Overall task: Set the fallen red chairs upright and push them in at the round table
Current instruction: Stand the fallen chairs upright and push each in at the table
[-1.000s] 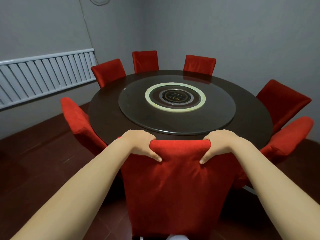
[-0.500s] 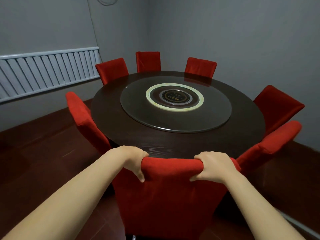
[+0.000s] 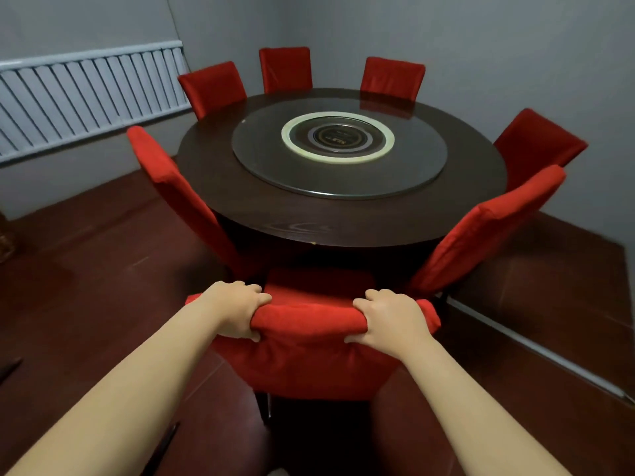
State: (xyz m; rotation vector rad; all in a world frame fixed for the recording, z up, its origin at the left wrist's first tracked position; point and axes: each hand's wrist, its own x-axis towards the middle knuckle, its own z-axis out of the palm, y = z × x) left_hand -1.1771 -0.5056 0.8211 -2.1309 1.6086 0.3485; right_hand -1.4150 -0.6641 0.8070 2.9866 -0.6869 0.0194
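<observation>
Dim, flat light where I stand.
Faint sheen on the table (image 3: 385,104); walls (image 3: 488,46) bow at the edges; everything slightly soft.

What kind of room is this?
Probably a restaurant's private dining room: a large round table, a glass turntable on it, and matching red chairs all around.

A dark red floor (image 3: 86,286) is seen below both hands. A round table (image 3: 343,228) is set on it, ahead of the hands. A glass turntable (image 3: 261,159) is carried at the centre of the tabletop, and a pale ring (image 3: 338,159) is seen at its middle. A chair (image 3: 309,355) is stood on the floor under the left hand (image 3: 237,312) and right hand (image 3: 391,321), near the table edge. A left chair (image 3: 165,173) is placed ahead-left of the left hand, and a right chair (image 3: 491,225) ahead-right of the right hand. Four far chairs (image 3: 285,70) are set beyond the table.
</observation>
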